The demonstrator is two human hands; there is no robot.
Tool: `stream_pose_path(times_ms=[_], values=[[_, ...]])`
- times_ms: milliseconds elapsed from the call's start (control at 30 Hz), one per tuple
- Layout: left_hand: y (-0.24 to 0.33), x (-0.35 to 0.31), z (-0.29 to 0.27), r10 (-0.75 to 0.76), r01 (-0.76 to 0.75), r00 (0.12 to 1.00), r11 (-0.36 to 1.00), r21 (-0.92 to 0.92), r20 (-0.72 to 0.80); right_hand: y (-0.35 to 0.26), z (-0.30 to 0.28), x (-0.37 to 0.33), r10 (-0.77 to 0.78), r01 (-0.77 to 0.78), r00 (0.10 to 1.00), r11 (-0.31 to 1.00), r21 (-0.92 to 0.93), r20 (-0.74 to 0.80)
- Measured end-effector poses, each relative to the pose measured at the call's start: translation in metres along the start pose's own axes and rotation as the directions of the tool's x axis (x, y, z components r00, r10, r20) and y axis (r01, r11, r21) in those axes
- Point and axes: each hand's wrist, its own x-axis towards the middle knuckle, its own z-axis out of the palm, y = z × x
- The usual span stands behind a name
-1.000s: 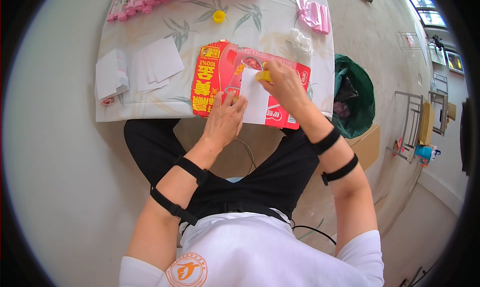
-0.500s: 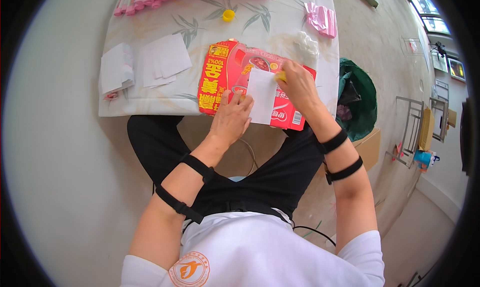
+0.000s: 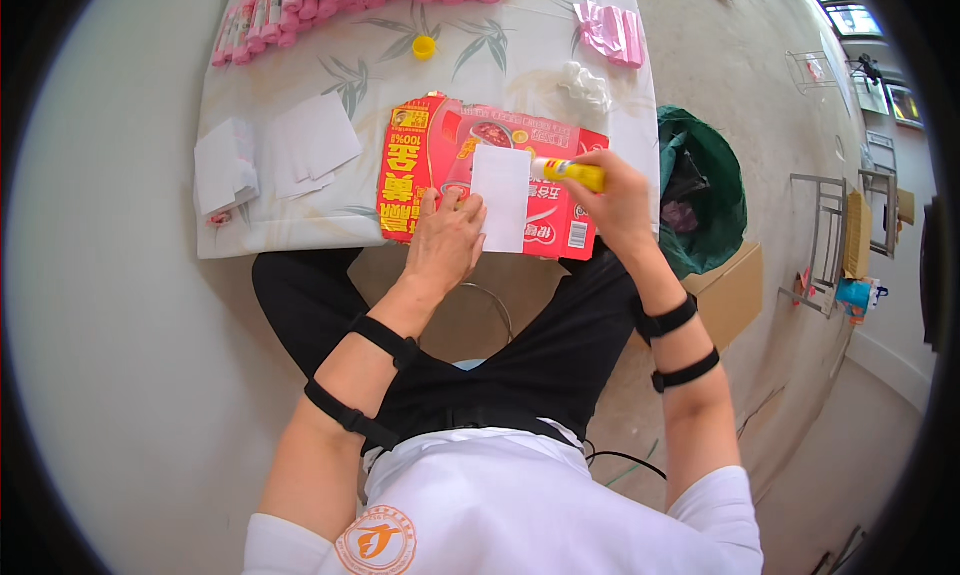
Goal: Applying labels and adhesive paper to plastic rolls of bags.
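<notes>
A narrow white paper slip lies on a flattened red cardboard box with yellow print. My left hand rests on the cardboard, its fingers stretched out and touching the slip's left edge. In my right hand is a yellow glue stick, tilted so that its white tip points left toward the slip's upper right edge. Whether the tip touches the paper I cannot tell. A round yellow cap sits apart from the stick, farther back on the table.
Loose white papers and a stack of white slips lie to the left. Many pink rolls are piled at the back left. Crumpled white material and pink rolled film lie at the right. A green bin stands beside the table.
My right hand has drawn back rightward from the slip's top edge, and more of the glue stick now shows. My left hand stays at the slip's left side. The whole view has shifted slightly.
</notes>
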Motion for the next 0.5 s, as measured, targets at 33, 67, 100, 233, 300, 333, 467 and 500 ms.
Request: stream_pose_path(times_ms=[33,67,100,233,300,333,467,500], values=[[-0.001,0.003,-0.001,-0.001,0.001,1.0,1.0,-0.022,-0.006,0.001,-0.007,-0.007,0.22,-0.151,0.971,0.862,0.484,-0.088],[0.001,0.006,-0.003,0.004,-0.004,1.0,1.0,-0.016,-0.007,0.002,-0.011,-0.014,0.443,-0.188,0.895,0.486,0.854,-0.055],[0.003,0.011,-0.007,-0.002,0.002,1.0,1.0,-0.014,0.007,0.003,-0.007,-0.019,0.442,-0.178,0.895,0.483,0.857,-0.063],[0.002,0.022,-0.013,-0.006,0.005,1.0,0.997,-0.08,-0.013,0.001,0.033,-0.034,0.321,0.078,0.931,-0.637,0.767,0.172],[-0.002,0.022,-0.016,-0.011,0.002,0.997,0.993,-0.121,-0.078,-0.025,0.047,-0.027,0.301,0.085,0.936,-0.693,0.716,0.181],[-0.003,0.023,-0.018,-0.026,0.002,0.99,0.984,-0.178,-0.138,-0.03,0.054,-0.024,0.284,0.067,0.942,-0.681,0.73,0.179],[-0.002,0.023,-0.022,-0.281,0.132,0.936,0.839,-0.527,-0.213,-0.047,0.077,-0.007,0.271,0.033,0.94,-0.678,0.734,0.208],[-0.002,0.027,-0.023,-0.276,0.128,0.938,0.841,-0.526,-0.212,-0.047,0.077,-0.004,0.285,0.022,0.935,-0.642,0.766,0.212]])
